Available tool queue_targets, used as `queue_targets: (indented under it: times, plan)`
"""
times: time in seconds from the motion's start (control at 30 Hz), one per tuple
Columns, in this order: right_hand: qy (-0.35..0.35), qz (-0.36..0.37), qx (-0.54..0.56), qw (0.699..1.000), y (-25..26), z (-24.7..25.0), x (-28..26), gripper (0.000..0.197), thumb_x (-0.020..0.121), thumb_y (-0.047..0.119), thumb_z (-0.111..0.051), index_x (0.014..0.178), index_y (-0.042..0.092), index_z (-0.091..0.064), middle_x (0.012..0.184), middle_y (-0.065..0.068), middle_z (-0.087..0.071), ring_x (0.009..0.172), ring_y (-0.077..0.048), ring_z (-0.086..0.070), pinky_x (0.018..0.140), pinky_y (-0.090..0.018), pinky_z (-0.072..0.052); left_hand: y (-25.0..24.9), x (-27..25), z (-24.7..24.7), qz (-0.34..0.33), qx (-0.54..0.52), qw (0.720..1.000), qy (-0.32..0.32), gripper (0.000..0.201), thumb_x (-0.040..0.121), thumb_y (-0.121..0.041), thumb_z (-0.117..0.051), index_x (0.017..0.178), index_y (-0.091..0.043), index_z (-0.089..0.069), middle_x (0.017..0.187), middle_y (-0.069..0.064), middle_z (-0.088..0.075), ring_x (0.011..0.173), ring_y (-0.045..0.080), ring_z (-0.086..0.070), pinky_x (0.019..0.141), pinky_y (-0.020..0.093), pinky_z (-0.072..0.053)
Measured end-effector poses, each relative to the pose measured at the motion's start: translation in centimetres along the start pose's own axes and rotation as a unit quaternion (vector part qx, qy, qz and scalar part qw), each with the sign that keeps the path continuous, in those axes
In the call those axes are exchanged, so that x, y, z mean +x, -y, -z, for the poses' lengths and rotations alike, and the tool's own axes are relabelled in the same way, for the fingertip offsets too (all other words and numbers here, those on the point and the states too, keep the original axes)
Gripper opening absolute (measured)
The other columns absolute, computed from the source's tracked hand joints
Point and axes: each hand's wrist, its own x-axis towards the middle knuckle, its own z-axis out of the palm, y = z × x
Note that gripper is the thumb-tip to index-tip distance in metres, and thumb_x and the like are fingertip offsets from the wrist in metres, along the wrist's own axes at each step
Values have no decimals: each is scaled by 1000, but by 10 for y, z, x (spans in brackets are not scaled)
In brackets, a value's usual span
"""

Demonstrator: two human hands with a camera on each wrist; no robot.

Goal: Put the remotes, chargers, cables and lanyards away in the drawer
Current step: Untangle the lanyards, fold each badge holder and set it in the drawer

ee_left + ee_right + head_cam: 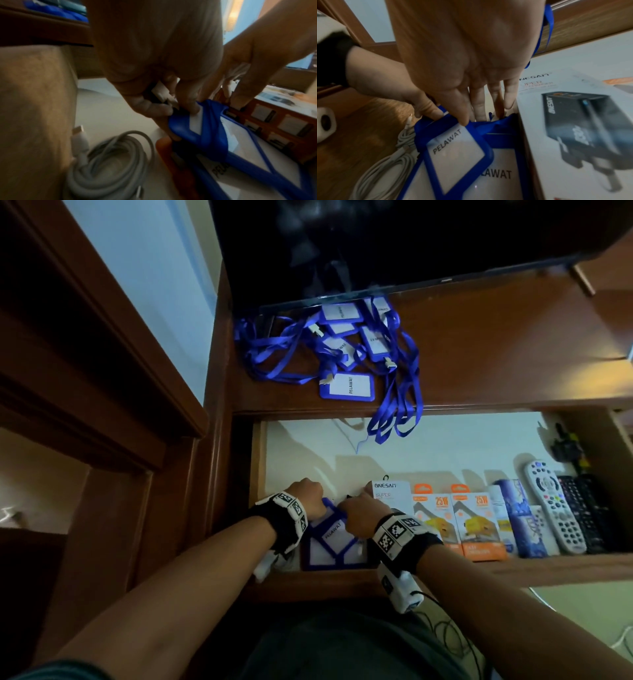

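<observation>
Pinching badge (pixel 330 535) with curled left hand (pixel 306 496) fingers (pixel 151 107), pressing it with straight right hand (pixel 359 513) fingers (pixel 462 108), 8 o'clock in drawer (pixel 445 446).

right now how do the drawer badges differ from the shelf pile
The drawer badges lie stacked; the shelf pile is tangled. The left hand pinches and the right hand touches the drawer badges; the shelf pile lies untouched, straps hanging over the edge. Both are blue, marked PELAWAT.

Blue badges (pixel 330 537) lie stacked in the drawer (pixel 445 436) beside boxed chargers (pixel 474 522) and remotes (pixel 556 508).
</observation>
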Motion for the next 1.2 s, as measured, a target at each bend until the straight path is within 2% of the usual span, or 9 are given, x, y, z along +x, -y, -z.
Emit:
queue_targets:
  times: [0.17,0.3,0.47,0.57,0.77,0.93,1.03,1.1,1.2]
  plan:
    - [0,-6,21,1000,-3,1,-2,27,85,5,-43,105,5,-61,106,-15,-62,104,-30,-57,79,-36,-47,-3,10,-13,-12,-13,1000,-15,16,80,-21,-61,75,-5,-62,88,15,-62,78,31,-61,63,30,-46]
    - [15,8,5,1000,-6,2,1,12,87,10,-45,82,11,-56,102,-13,-62,107,-31,-55,90,-41,-48,0,16,-14,-67,38,997,-6,17,82,-19,-60,83,-4,-66,92,18,-63,83,35,-63,66,33,-47]
    - [21,53,-33,998,-13,9,5,14,87,11,-43,82,10,-56,107,-18,-64,110,-34,-53,96,-45,-46,2,21,-11,-126,102,987,-15,14,84,-19,-63,92,-7,-68,99,16,-62,89,35,-61,65,33,-44]
    - [25,78,-37,996,-18,10,7,22,88,9,-43,97,3,-62,107,-18,-64,108,-33,-55,93,-42,-48,3,25,-10,-159,145,977,-9,24,88,-25,-62,99,-5,-66,106,15,-58,95,34,-59,73,37,-46]
    - [19,107,-25,994,-25,11,9,14,87,5,-44,87,6,-58,102,-17,-64,97,-31,-61,82,-38,-52,7,29,-11,-162,193,968,-14,32,91,-34,-58,109,-8,-62,111,8,-59,99,28,-58,71,34,-42]
    - [10,117,-43,992,-27,10,6,17,89,6,-45,94,2,-61,99,-15,-63,92,-30,-62,72,-33,-49,13,24,-15,-193,243,950,-34,33,96,-35,-48,109,-6,-56,114,10,-57,100,29,-56,71,36,-42]
    - [10,119,-46,992,-27,9,5,17,89,6,-47,96,2,-62,102,-15,-63,94,-29,-62,76,-34,-52,11,23,-16,-211,265,940,-33,34,98,-33,-45,113,-3,-54,116,13,-56,104,30,-55,75,38,-43]
    - [3,120,-51,991,-26,7,6,19,88,5,-46,98,2,-62,104,-15,-63,97,-29,-61,80,-37,-54,8,21,-17,-201,258,945,-18,31,99,-28,-44,115,-3,-53,118,13,-56,104,29,-55,79,38,-44]
    - [-8,116,-57,992,-26,5,7,19,88,4,-45,99,3,-61,104,-15,-63,98,-30,-61,79,-37,-53,6,21,-16,-168,188,968,-2,24,94,-22,-54,111,-6,-56,112,14,-59,101,31,-58,78,36,-44]
